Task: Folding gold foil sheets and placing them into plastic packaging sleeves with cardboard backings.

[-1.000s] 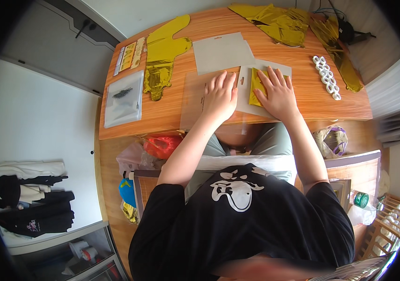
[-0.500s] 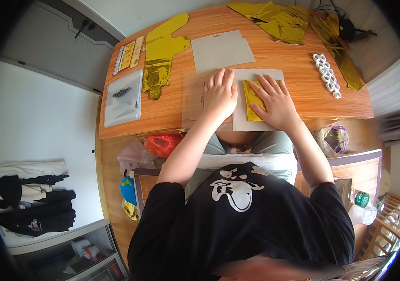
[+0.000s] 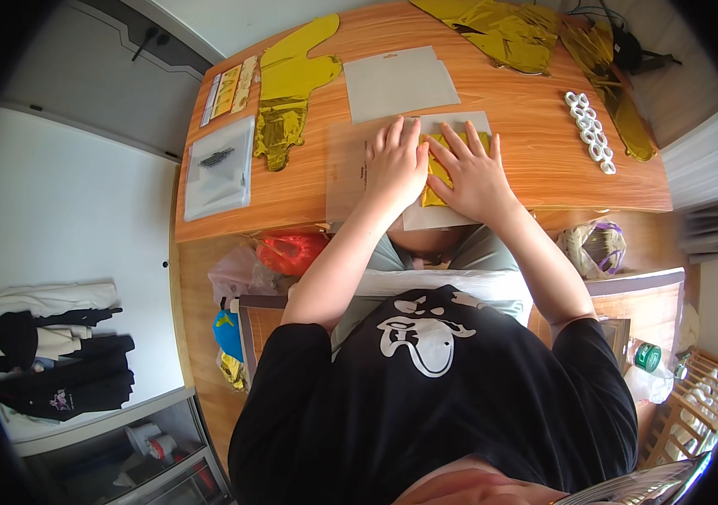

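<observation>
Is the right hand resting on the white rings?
No, the right hand rests on the folded foil, while the white rings lie farther right.

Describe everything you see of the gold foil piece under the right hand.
The gold foil piece is a shiny, flat packet, roughly rectangular and apparently folded, with slight creases; the material looks like thin metallic film. It lies flat on a pale grey sheet near the table's front edge. The right hand rests palm down over it, fingers spread, hiding much of its middle and right side. The left hand is close by its left edge; whether they touch is unclear.
</observation>
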Available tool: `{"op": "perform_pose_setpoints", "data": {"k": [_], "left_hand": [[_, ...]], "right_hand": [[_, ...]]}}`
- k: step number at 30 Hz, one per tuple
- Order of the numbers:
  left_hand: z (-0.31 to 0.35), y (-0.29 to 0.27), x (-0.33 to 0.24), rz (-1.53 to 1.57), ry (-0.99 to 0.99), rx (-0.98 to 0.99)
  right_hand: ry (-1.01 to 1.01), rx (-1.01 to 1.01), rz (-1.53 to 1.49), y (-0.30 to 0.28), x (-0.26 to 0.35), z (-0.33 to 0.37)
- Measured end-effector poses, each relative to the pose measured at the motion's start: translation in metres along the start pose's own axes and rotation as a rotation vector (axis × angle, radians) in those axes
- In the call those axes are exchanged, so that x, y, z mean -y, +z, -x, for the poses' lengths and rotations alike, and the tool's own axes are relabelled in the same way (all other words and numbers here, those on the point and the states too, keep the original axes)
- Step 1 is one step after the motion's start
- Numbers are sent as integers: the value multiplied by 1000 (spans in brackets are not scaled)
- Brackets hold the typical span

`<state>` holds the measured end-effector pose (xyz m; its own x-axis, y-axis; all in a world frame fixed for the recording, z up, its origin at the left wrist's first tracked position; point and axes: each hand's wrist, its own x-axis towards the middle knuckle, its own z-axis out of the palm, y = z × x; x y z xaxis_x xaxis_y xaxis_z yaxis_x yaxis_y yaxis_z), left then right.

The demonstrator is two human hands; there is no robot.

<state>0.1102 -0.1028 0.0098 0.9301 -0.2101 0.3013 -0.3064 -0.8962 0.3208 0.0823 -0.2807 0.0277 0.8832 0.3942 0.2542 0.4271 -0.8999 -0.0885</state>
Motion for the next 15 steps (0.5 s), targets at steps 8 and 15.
{"op": "perform_pose_setpoints", "data": {"k": [8, 15], "left_hand": [[-6, -27, 41, 610, 69, 331], [11, -34, 36, -108, 247, 294]], "right_hand": [[34, 37, -3, 2, 5, -1], [-1, 12, -78, 4, 8, -3]]}}
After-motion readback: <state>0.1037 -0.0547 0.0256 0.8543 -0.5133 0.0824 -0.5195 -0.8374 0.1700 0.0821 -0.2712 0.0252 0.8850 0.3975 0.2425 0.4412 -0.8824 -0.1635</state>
